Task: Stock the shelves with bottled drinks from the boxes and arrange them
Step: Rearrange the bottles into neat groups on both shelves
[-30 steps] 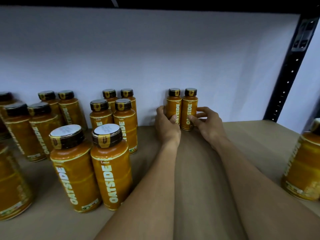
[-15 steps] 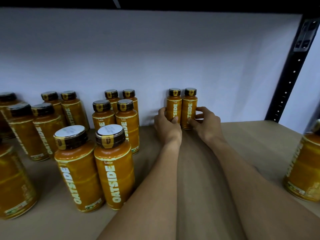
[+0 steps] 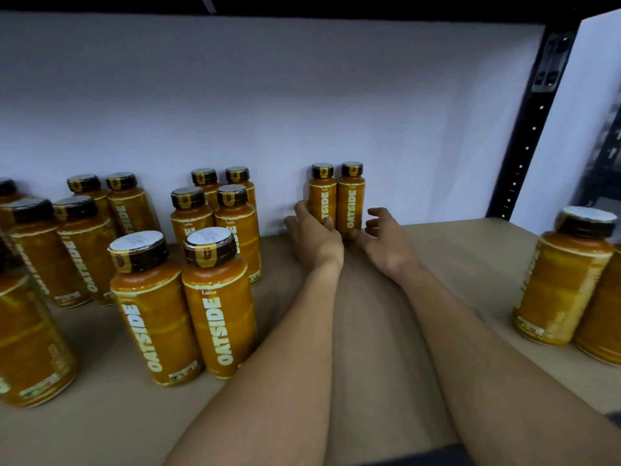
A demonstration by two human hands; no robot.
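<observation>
Gripped low on its side by the left hand (image 3: 314,235), the left Oatside bottle (image 3: 322,196) is held upright against the white back wall (image 3: 302,95), touching the right Oatside bottle (image 3: 350,200). Half a second ago the right hand (image 3: 386,245) was wrapped on that second bottle; now it is drawn just clear, fingers loosely curled, nothing held. Both bottles are stood at the back of the brown shelf board (image 3: 453,250). More paired bottles (image 3: 215,297) are seen left, and another bottle (image 3: 568,277) far right.

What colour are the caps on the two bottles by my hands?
Dark brown caps, each with a yellow strip down the front; best in the head view.
</observation>
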